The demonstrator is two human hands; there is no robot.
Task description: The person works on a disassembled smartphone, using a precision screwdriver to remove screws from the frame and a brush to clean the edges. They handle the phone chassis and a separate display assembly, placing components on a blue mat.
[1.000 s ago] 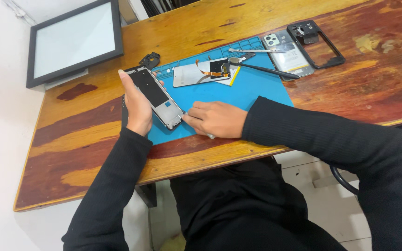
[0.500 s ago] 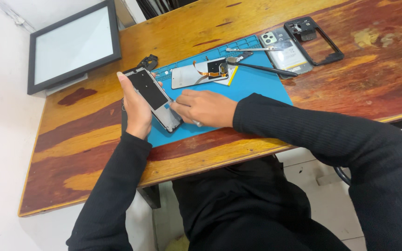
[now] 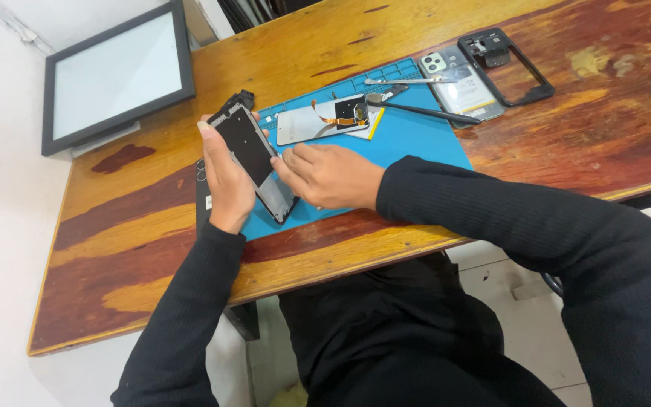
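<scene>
My left hand grips a phone frame, tilted up off the blue mat. My right hand sits just beside it, fingertips touching the frame's edge. Beyond my right hand lie a loose screen panel, tweezers and a phone back.

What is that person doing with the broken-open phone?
A person in black sleeves sits at a wooden table with a phone taken apart. The left hand holds up an opened phone frame over a blue mat. The right hand touches its edge with the fingertips. Farther back on the mat lie another phone part with an orange ribbon cable, tweezers, a back cover and a black frame. A framed panel sits at the table's corner.
</scene>
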